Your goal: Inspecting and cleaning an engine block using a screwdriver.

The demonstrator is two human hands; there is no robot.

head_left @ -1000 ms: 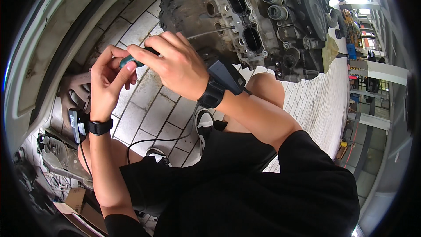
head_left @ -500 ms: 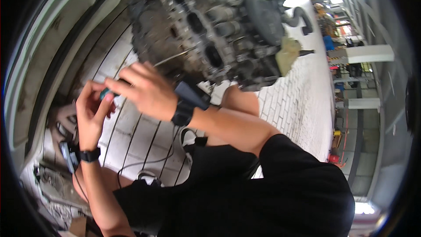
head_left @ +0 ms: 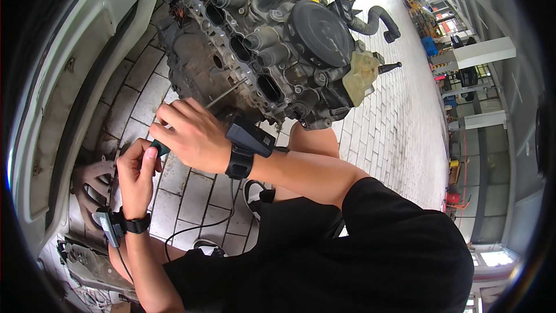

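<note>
A screwdriver with a green handle (head_left: 160, 148) slants up and right, its thin metal shaft (head_left: 227, 93) reaching the intake-port face of a large dirty engine (head_left: 278, 61). The tip meets the metal beside one of the dark oval ports. My right hand (head_left: 194, 136) is closed round the handle from above, hiding most of it. At the handle's butt end, my left hand (head_left: 138, 168) pinches with thumb and fingers. Both wrists carry black straps with small boxes.
A pale car body panel (head_left: 69, 64) curves along the left. A rusty exhaust manifold (head_left: 92, 188) lies on the tiled floor (head_left: 191, 188) by my left forearm. A black cable (head_left: 202, 226) loops near my shoes. A grimy metal part (head_left: 95, 264) sits at lower left.
My left hand has shifted slightly right and down, its fingers now closed on the handle's end. The right hand has stayed round the handle. The view has shifted and sharpened.
</note>
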